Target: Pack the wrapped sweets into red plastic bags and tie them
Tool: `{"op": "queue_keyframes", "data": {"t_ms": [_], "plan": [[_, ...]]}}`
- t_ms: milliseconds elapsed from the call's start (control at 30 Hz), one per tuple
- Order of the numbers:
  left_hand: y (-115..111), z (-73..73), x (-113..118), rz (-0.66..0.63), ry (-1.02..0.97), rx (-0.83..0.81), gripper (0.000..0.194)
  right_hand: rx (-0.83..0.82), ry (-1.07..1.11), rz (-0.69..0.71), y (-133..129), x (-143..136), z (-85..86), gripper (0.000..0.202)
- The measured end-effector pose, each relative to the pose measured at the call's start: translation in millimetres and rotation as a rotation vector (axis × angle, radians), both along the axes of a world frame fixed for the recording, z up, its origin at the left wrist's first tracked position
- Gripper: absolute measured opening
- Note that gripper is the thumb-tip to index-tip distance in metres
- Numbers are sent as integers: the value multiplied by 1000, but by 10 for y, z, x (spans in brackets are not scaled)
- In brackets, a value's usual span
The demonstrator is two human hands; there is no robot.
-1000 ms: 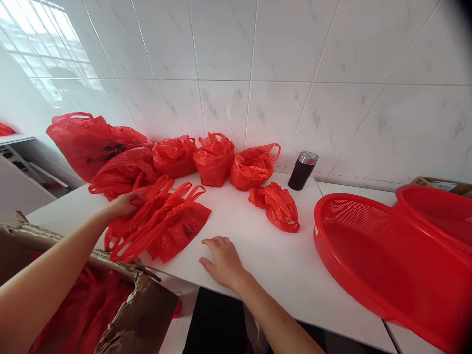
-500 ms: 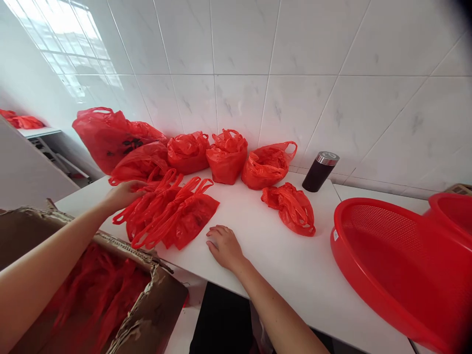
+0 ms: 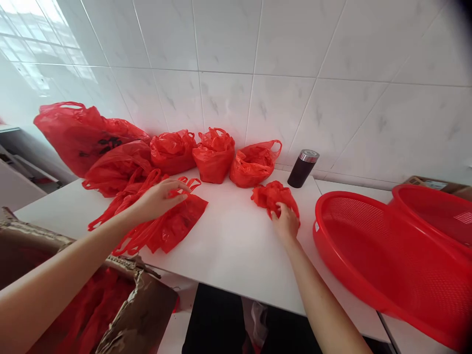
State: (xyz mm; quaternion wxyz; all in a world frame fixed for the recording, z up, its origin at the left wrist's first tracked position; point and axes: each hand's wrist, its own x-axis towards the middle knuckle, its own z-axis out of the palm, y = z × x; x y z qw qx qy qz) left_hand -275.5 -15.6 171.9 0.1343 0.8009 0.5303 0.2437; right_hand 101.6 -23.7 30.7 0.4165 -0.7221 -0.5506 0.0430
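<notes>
My left hand (image 3: 160,199) is over a fanned pile of flat red plastic bags (image 3: 177,223) on the left of the white table. Its thumb and fingers are apart, and nothing shows between them. To the right, my right hand (image 3: 286,223) has its fingers curled into a crumpled red plastic bag (image 3: 275,192) lying on the tabletop. Part of that bag is hidden under the fingers.
Stuffed red bags (image 3: 214,160) line the tiled wall, with a large one (image 3: 79,140) at far left. A dark flask (image 3: 302,169) stands behind my right hand. Red perforated baskets (image 3: 354,250) fill the right side. A torn cardboard box (image 3: 147,305) holds red bags at lower left.
My right hand has moved forward and right from the bare tabletop onto the crumpled bag. My left hand has shifted right across the pile. The view has turned slightly right.
</notes>
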Motion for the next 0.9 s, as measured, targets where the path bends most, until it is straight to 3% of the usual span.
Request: {"op": "queue_keyframes", "data": {"t_ms": [167, 300, 367, 467, 533, 600, 700, 800, 900], "plan": [[70, -213, 676, -162, 84, -130, 34, 35, 80, 113, -238, -94, 8, 18], [-60, -633, 1395, -242, 223, 9, 87, 156, 136, 192, -528, -320, 152, 24], [-135, -887, 1720, -257, 286, 137, 99, 193, 230, 252, -688, -390, 208, 23], [-126, -1200, 2098, -302, 317, 212, 70, 197, 375, 352, -1000, -444, 257, 18], [-17, -1307, 2305, -298, 315, 208, 53, 170, 401, 404, -1264, -458, 276, 15], [151, -1324, 2508, -301, 313, 216, 46, 153, 416, 422, -1538, -446, 282, 13], [441, -1233, 2799, -344, 318, 259, 43, 156, 489, 361, -1862, -353, 264, 13], [731, -1099, 2981, -349, 321, 292, 50, 158, 615, 269, -2020, -212, 262, 15], [983, -1006, 3010, -298, 322, 295, 65, 185, 750, 217, -2105, -135, 320, 20]]}}
